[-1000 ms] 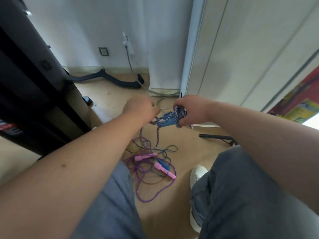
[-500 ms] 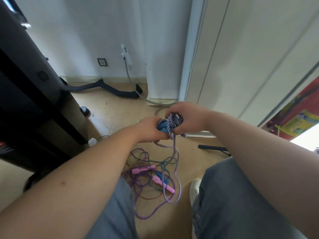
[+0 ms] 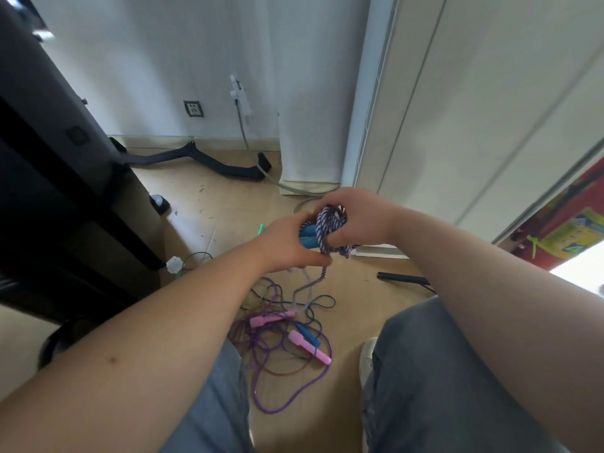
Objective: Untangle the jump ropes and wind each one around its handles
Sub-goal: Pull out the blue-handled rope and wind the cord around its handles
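My right hand [image 3: 354, 217] grips a pair of blue handles [image 3: 309, 237] with a blue-and-white braided rope [image 3: 327, 225] wound around them. My left hand [image 3: 287, 245] pinches the loose braided strand just below the bundle; the rest of that strand [image 3: 312, 286] hangs toward the floor. On the floor between my knees lies a tangle of purple rope [image 3: 277, 384] with two pink handles [image 3: 309, 346] [image 3: 269, 318], mixed with a thin teal rope [image 3: 322, 304] and a blue handle [image 3: 307, 335].
A dark cabinet [image 3: 65, 191] stands at the left. A black curved bar [image 3: 196, 161] and a grey cable [image 3: 251, 148] lie by the back wall. White sliding doors [image 3: 457, 109] rise at the right. A black rod [image 3: 403, 277] lies on the floor near my right knee.
My left hand moved in from the left, up against the wound bundle. The hanging braided strand has grown shorter as more rope went around the handles.
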A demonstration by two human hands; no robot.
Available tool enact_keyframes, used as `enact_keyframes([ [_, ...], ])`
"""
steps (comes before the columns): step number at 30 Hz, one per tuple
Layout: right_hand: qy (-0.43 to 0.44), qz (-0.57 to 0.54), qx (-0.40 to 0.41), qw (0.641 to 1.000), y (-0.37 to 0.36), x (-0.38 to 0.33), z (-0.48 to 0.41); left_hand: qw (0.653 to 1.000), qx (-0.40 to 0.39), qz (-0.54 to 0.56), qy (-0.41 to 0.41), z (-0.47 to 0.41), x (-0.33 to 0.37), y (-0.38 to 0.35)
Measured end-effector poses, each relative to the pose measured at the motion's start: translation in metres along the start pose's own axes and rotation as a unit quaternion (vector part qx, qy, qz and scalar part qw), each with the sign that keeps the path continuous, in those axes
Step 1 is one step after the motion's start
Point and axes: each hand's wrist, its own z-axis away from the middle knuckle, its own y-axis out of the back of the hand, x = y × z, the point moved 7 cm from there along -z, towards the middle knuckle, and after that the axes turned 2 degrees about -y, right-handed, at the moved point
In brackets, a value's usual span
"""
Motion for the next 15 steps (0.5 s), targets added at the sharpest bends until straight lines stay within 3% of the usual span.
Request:
enact_keyframes([
  [9,-0.02,-0.011,0.116,0.993,0.015,0.003,-0.008,0.989,0.101,0.101,0.038,-0.007,-0.002,0.02],
  [13,-0.053,-0.051,0.255,0.964,0.032,0.002,-0.001,0.96,0.153,0.21,0.109,-0.01,-0.018,0.028],
  [15,-0.073,-0.064,0.263,0.96,0.032,0.001,0.001,0.937,0.149,0.286,0.137,-0.01,-0.02,0.027],
])
